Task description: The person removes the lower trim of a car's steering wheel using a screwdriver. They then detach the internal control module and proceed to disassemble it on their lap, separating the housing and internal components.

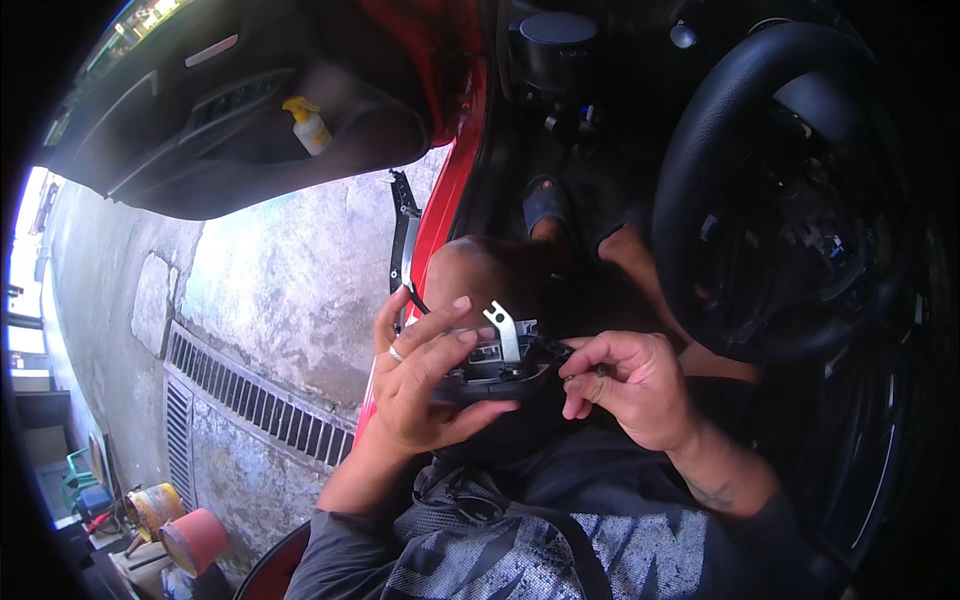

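Above my lap, my left hand (408,392) grips a black plastic car part (505,386) from its left side, thumb below and fingers over the top. A silver metal bracket (507,333) with a forked end stands up from this part, and metal pieces show inside it. At its right end, my right hand (637,388) is closed in a pinch on a small dark piece (598,369). That piece is mostly hidden by the fingers, and I cannot tell whether it is attached to the part.
To the right stands the steering wheel (690,190), its hub uncovered with wires showing. An open car door (250,120) at the upper left holds a yellow-topped spray bottle (308,128). Outside are a floor grate (270,395), a pink bucket (195,542) and a long black trim strip (402,235) by the red sill.
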Tool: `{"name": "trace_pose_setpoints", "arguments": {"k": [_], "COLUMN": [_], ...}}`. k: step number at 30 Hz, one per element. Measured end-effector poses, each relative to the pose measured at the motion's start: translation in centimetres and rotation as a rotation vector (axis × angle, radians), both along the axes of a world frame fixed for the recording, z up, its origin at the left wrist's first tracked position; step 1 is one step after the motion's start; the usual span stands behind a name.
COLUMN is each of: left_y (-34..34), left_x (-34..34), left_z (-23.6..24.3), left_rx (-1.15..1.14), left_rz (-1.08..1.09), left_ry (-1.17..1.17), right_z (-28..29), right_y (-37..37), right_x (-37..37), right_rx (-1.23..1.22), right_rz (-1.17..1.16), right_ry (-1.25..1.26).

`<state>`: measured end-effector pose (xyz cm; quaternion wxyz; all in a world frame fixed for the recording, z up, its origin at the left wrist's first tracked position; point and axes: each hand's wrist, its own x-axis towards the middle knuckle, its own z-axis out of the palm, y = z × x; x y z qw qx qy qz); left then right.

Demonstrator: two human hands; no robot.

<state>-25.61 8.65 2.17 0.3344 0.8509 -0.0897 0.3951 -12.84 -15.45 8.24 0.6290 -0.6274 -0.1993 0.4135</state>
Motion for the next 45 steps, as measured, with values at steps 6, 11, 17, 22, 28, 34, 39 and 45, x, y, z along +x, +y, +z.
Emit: {"name": "trace_pose_setpoints", "arguments": {"k": [6, 11, 17, 22, 28, 34, 39, 45], "left_y": [-1.3, -1.9, -2.7, -3.0, -2.2, -1.6, -1.8, -1.8], "left_x": [0.0, 0.4, 0.8, 0.9, -0.1, -1.3, -1.4, -1.4], "left_z": [-2.0, -2.9, -3.1, -4.3, -5.2, -7.1, -7.3, -7.1], "left_rx": [-0.075, -0.085, -0.12, -0.04, 0.142, 0.171, 0.18, 0.18], "left_rz": [-0.009, -0.005, 0.008, 0.052, 0.094, 0.13, 0.13, 0.122], "left_ry": [-0.013, -0.022, 0.003, 0.024, 0.08, 0.056, 0.088, 0.131], "right_z": [-0.2, -0.7, -2.9, -4.8, -6.6, -8.3, -8.3, -8.8], "right_y": [-0.4, -0.8, -1.3, -1.3, -0.1, 0.8, 0.8, 0.6], "right_x": [0.5, 0.9, 1.5, 2.2, 2.4, 2.1, 2.1, 2.3], "right_rx": [-0.072, -0.071, -0.074, -0.058, -0.087, -0.05, -0.042, -0.031], "right_rz": [0.031, 0.035, 0.063, 0.054, 0.079, 0.123, 0.115, 0.115], "right_ry": [-0.016, -0.038, -0.028, 0.082, 0.093, 0.03, -0.074, -0.069]}}
